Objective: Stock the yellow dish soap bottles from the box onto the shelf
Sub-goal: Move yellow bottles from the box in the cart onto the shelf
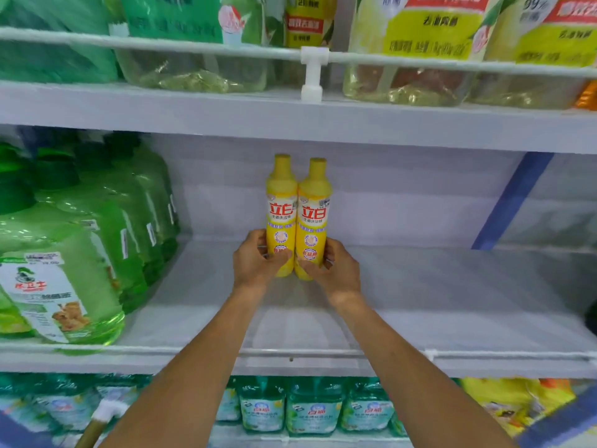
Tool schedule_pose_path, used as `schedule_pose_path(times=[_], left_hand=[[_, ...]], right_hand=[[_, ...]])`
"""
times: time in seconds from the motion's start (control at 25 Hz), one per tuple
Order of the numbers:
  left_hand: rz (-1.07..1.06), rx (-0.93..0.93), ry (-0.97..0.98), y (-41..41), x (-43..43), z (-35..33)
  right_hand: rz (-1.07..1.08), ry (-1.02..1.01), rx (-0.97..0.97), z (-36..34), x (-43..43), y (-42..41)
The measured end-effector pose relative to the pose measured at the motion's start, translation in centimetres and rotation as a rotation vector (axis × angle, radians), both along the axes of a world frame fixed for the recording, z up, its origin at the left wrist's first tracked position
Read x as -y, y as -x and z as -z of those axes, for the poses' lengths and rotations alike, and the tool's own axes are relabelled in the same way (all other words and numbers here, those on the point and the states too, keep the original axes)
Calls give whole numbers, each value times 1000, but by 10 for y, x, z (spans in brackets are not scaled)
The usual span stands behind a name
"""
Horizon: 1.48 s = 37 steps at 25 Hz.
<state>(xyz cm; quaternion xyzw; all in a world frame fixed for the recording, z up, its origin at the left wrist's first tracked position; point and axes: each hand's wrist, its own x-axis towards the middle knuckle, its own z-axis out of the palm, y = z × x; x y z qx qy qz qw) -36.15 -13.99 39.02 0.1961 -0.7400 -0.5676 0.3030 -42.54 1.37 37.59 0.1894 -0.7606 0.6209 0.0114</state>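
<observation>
Two yellow dish soap bottles stand upright side by side, touching, at the back middle of the white shelf (420, 302). My left hand (255, 258) grips the lower part of the left bottle (281, 202). The lower part of the right bottle (315, 205) is gripped by my right hand (336, 268). Both bottles have yellow caps and red-and-white labels facing me. The box is out of view.
Large green detergent jugs (80, 253) fill the left end of this shelf. Refill pouches (420, 43) sit behind a white rail (310, 56) on the shelf above. Teal bottles (313, 405) line the shelf below. A blue upright (513, 202) stands at the right.
</observation>
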Motion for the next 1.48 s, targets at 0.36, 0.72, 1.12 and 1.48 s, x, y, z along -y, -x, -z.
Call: schedule_pose_path(times=[0.36, 0.72, 1.12, 1.48], left_hand=[[71, -104, 32, 24, 15, 15], [70, -119, 48, 30, 19, 29], [73, -97, 66, 36, 20, 26], [45, -79, 46, 41, 19, 23]], right_hand=[[-71, 3, -64, 11, 7, 37], [-56, 82, -79, 21, 13, 47], [-47, 71, -65, 19, 16, 52], [-48, 70, -52, 21, 20, 58]])
